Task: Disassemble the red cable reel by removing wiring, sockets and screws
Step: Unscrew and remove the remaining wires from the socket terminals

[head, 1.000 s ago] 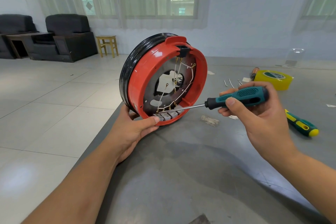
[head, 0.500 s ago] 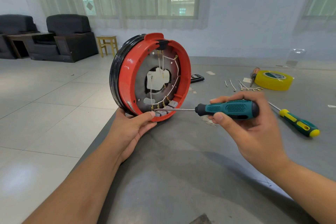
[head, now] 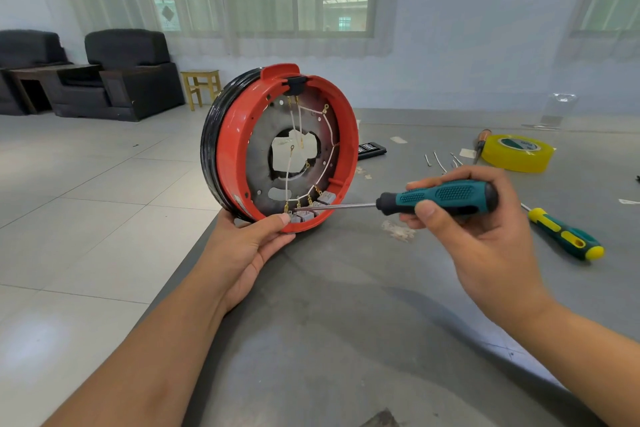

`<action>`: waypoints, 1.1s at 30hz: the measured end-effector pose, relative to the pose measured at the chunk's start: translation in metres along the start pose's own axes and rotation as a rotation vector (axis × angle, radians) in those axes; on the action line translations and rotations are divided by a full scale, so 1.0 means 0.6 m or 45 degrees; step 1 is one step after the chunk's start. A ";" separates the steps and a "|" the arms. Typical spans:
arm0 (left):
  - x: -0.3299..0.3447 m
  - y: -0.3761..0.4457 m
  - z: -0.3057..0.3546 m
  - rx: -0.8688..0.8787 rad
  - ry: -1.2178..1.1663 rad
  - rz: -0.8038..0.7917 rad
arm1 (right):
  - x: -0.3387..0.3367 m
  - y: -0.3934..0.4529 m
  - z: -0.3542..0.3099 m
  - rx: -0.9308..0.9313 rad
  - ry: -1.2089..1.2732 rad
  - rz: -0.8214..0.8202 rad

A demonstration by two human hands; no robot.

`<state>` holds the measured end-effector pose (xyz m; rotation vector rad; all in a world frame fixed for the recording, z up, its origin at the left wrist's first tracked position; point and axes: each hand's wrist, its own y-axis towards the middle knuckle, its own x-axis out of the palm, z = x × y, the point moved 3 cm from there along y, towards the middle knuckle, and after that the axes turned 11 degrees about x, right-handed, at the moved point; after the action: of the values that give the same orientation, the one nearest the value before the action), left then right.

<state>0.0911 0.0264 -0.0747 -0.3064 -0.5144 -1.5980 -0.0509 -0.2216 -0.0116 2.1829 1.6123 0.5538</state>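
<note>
Both your hands are busy: your left hand [head: 254, 246] grips the bottom rim of the reel [head: 280, 149], which stands on edge at the table's [head: 346, 322] near-left edge. Your right hand [head: 485, 243] is clamped on the screwdriver [head: 440, 198], its tip at the grey sockets [head: 308, 211] inside the lower rim.

Cable reel [head: 232, 149] turned more face-on, screwdriver [head: 440, 199] shaft now level.
</note>
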 end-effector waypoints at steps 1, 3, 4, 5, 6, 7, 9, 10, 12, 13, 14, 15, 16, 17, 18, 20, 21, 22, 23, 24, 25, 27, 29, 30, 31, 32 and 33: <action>0.000 0.000 0.000 -0.006 0.001 -0.005 | -0.004 0.004 -0.001 0.031 0.038 0.035; -0.002 0.001 0.000 -0.018 0.006 -0.024 | -0.011 0.011 0.000 0.094 0.072 0.095; -0.002 0.001 0.000 -0.024 0.006 -0.035 | -0.015 0.013 0.001 0.127 0.083 0.114; -0.003 0.000 0.000 -0.031 0.004 -0.047 | -0.016 0.014 0.003 0.159 0.091 0.128; -0.003 0.000 0.000 -0.040 0.002 -0.058 | -0.017 0.014 0.006 0.187 0.099 0.136; -0.004 0.000 0.000 -0.049 0.001 -0.068 | -0.017 0.014 0.008 0.209 0.106 0.138; -0.004 0.000 -0.001 -0.065 -0.002 -0.081 | -0.016 0.013 0.010 0.233 0.122 0.127; -0.004 0.000 -0.001 -0.069 -0.004 -0.086 | -0.016 0.013 0.011 0.239 0.126 0.123; -0.004 0.000 -0.001 -0.076 -0.012 -0.091 | -0.015 0.012 0.013 0.252 0.129 0.121; -0.004 0.000 0.000 -0.080 -0.019 -0.091 | -0.015 0.012 0.013 0.258 0.128 0.120; -0.004 0.000 0.000 -0.085 -0.028 -0.090 | -0.015 0.011 0.013 0.260 0.124 0.116; -0.004 0.000 0.000 -0.089 -0.034 -0.087 | -0.015 0.010 0.013 0.256 0.116 0.110; -0.004 0.000 0.000 -0.093 -0.037 -0.083 | -0.015 0.009 0.013 0.249 0.102 0.103; -0.004 0.000 -0.001 -0.096 -0.036 -0.078 | -0.014 0.008 0.012 0.239 0.085 0.095; -0.004 0.001 -0.001 -0.096 -0.034 -0.073 | -0.013 0.008 0.011 0.225 0.067 0.084; -0.005 0.002 -0.001 -0.093 -0.042 -0.058 | -0.010 0.005 0.010 0.184 0.048 0.048; -0.005 0.002 -0.001 -0.086 -0.052 -0.050 | -0.008 0.003 0.011 0.163 0.046 0.029; -0.005 0.002 0.000 -0.078 -0.063 -0.042 | -0.006 0.001 0.011 0.145 0.040 0.014; -0.006 0.003 0.001 -0.069 -0.077 -0.034 | -0.004 -0.002 0.012 0.131 0.027 0.002; -0.006 0.003 0.001 -0.064 -0.094 -0.025 | -0.002 -0.004 0.012 0.120 0.007 -0.009; -0.006 0.003 0.002 -0.060 -0.111 -0.015 | 0.000 -0.007 0.013 0.115 -0.018 -0.021; -0.008 0.003 0.003 -0.059 -0.140 0.004 | 0.002 -0.011 0.016 0.122 -0.084 -0.038; -0.009 0.003 0.002 -0.059 -0.149 0.015 | 0.002 -0.015 0.019 0.125 -0.132 -0.046; -0.009 0.003 0.002 -0.058 -0.148 0.019 | 0.002 -0.016 0.020 0.116 -0.147 -0.050; -0.009 0.004 0.002 -0.057 -0.147 0.024 | 0.001 -0.017 0.022 0.102 -0.166 -0.057; -0.010 0.004 0.002 -0.056 -0.146 0.030 | 0.001 -0.019 0.024 0.087 -0.193 -0.068; -0.010 0.005 0.001 -0.056 -0.149 0.036 | 0.001 -0.021 0.026 0.071 -0.230 -0.087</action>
<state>0.0943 0.0320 -0.0766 -0.4401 -0.5626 -1.5715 -0.0529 -0.2185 -0.0311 2.1400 1.6153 0.2866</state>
